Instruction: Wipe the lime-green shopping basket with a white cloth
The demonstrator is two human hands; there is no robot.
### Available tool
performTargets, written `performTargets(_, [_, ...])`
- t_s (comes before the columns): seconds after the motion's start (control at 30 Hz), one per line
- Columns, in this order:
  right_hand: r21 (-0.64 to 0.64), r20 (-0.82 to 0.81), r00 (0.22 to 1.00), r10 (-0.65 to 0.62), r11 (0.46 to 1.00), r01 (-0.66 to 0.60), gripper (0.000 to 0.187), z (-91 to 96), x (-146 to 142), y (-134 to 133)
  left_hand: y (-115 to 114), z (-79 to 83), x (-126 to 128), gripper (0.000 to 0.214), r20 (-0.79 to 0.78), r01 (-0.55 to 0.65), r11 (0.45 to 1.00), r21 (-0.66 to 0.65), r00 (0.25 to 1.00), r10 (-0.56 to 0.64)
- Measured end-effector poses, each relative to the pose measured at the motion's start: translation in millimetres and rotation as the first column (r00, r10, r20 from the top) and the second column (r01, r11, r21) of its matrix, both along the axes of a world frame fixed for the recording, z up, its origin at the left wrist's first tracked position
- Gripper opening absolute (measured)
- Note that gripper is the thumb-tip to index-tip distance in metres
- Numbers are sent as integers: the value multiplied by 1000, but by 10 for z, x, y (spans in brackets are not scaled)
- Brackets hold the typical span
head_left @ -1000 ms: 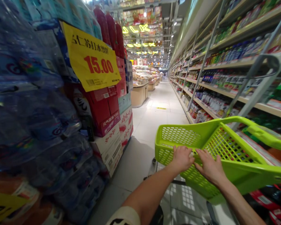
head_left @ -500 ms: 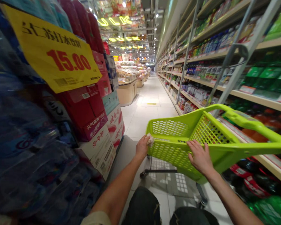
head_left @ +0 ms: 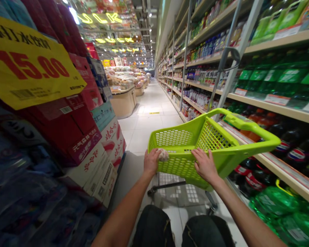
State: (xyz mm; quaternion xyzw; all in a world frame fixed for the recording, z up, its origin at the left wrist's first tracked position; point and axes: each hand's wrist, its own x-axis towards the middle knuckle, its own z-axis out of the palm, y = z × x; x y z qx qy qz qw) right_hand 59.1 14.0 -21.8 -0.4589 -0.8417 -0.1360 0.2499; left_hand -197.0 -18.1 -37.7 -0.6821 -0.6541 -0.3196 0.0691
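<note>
A lime-green shopping cart (head_left: 177, 162) stands sideways in front of me, its handle pointing right. At the basket's left front corner my left hand (head_left: 151, 162) is closed on a crumpled, pale cloth (head_left: 163, 155), which lies against the rim and side. I cannot tell whether it is fabric or paper. My right hand (head_left: 206, 167) rests on the near rim, fingers stretched over the edge and thumb apart, with nothing else in it. Perforated walls show the basket's inside, where no goods are visible. My knees are below, close to the cart's wheels.
Stacked drink cartons (head_left: 100, 171) and wrapped bottles, under a yellow price sign (head_left: 33, 65), stand close on my left. Drink shelves (head_left: 275, 97) line the right side, with green bottles (head_left: 296, 223) low down. A tiled aisle (head_left: 154, 103) runs ahead past a wooden display counter (head_left: 123, 103).
My view has swung right, so the cart and shelves sit farther left in the picture. More of the cloth now shows beside my left hand. My right hand stays on the rim.
</note>
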Motion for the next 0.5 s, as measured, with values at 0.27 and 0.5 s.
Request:
performTargets(0.27, [19, -34, 999, -31, 999, 32, 42, 8, -89, -8, 58, 65, 427, 40, -36, -24, 999, -23, 999, 23])
performTargets(0.5, [33, -27, 1000, -7, 999, 8, 43, -11, -31, -29, 5, -100, 300, 42, -114, -5, 999, 34, 993, 9])
